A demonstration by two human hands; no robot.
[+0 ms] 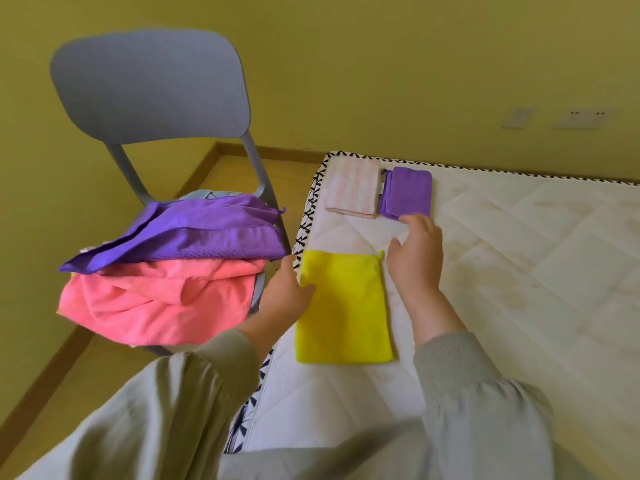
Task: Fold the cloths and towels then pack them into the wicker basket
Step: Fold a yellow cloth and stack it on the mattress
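Head view, single frame.

Yellow cloth [343,306]: is lying flat on the mattress [519,271] as a folded rectangle near the mattress's left edge, its long side running away from the camera. A small loop is sticking up at its far right corner.

Left hand [285,292]: is reaching in from the chair side, its fingertips overlapping the left edge of the yellow cloth about a third of the way down. Fingers are slightly curled. I cannot tell whether they are pinching the edge or only pressing on it.

Right hand [415,261]: is hovering just beyond the yellow cloth's far right corner, fingers loose and slightly spread, gripping nothing. Its fingertips are ending right at the near edge of the folded purple cloth [407,192]; contact cannot be confirmed.

Finished pieces: the folded purple cloth is sitting at the far left corner of the mattress, just beside a folded white cloth with pink stripes [353,192] on its left. Both are lying well apart from the yellow cloth.

Unfolded stock: a grey-blue chair [149,88] is standing left of the mattress. On its seat a crumpled purple towel [194,233] is lying on top of a crumpled pink towel [156,299], which is hanging over the front of the seat. A scrap of pale blue fabric [204,195] is showing behind them.

Both forearms are wearing grey-green sleeves [460,372].
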